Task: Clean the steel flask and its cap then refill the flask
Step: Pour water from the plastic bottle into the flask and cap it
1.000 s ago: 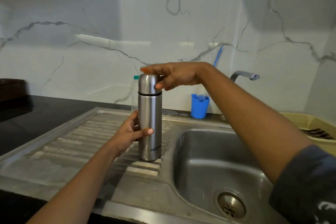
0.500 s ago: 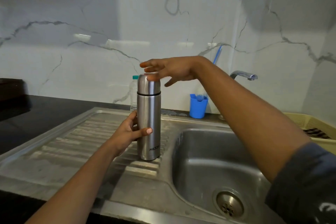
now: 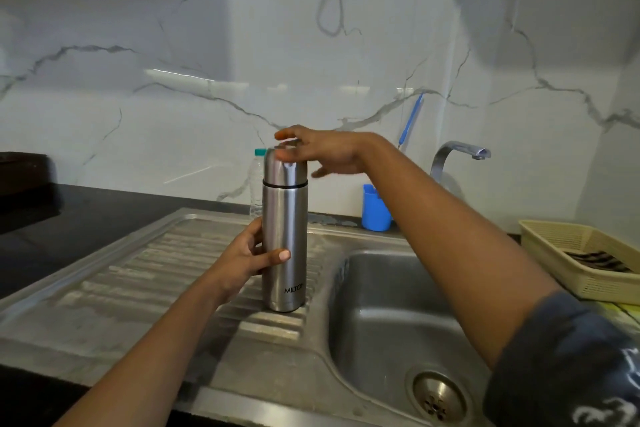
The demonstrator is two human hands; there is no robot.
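A tall steel flask (image 3: 284,246) stands upright on the ribbed drainboard (image 3: 173,274) left of the sink basin. Its steel cap (image 3: 282,168) sits on top above a black ring. My left hand (image 3: 251,258) grips the flask's body about halfway up, thumb across the front. My right hand (image 3: 322,152) reaches in from the right over the cap, fingers spread and nearly straight, fingertips at the cap's top edge. Whether they press on it is blurred.
The sink basin (image 3: 398,322) with its drain (image 3: 438,399) lies to the right, under a tap (image 3: 460,152). Behind the flask stands a clear bottle (image 3: 257,184) with a teal cap. A blue cup (image 3: 374,208) holds a blue brush. A beige basket (image 3: 585,253) sits far right.
My right hand let go of the cap, lifted with fingers spread, and now hovers at the cap's top again. The left hand and flask stayed put.
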